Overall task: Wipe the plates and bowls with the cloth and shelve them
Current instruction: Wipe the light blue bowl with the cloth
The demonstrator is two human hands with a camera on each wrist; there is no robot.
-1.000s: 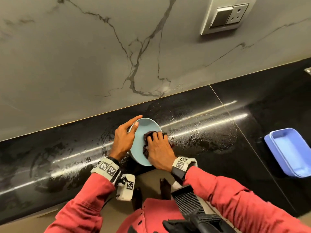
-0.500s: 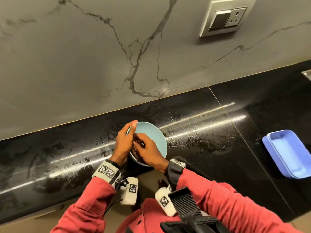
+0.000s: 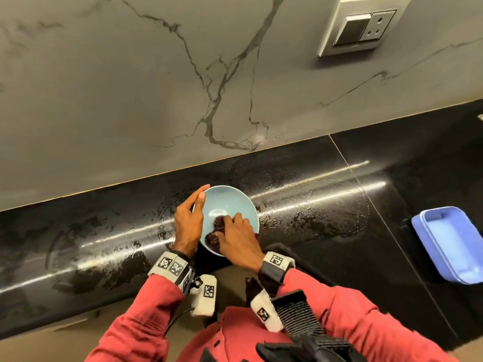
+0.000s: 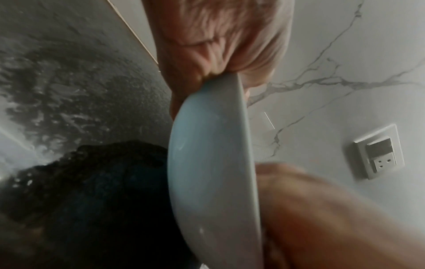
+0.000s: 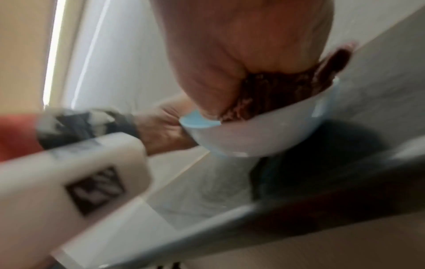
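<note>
Left hand (image 3: pixel 188 223) gripping light-blue bowl (image 3: pixel 230 205) by rim, tilted above wet black worktop (image 3: pixel 313 205). Right hand (image 3: pixel 236 237) inside bowl, fingers curled, pressing dark cloth (image 3: pixel 217 231) vs. inner wall.

You are looking at a wet black counter (image 3: pixel 300 205) holding a blue tray (image 3: pixel 454 244) at its right. A switch plate (image 3: pixel 363 27) is sitting on the marble wall (image 3: pixel 130 100) behind.

A pale blue bowl (image 3: pixel 230 205) is held tilted above the wet black table (image 3: pixel 313 205), its hollow facing the person. A dark reddish cloth (image 3: pixel 215 231) (bunched up) lies pressed inside it
</note>
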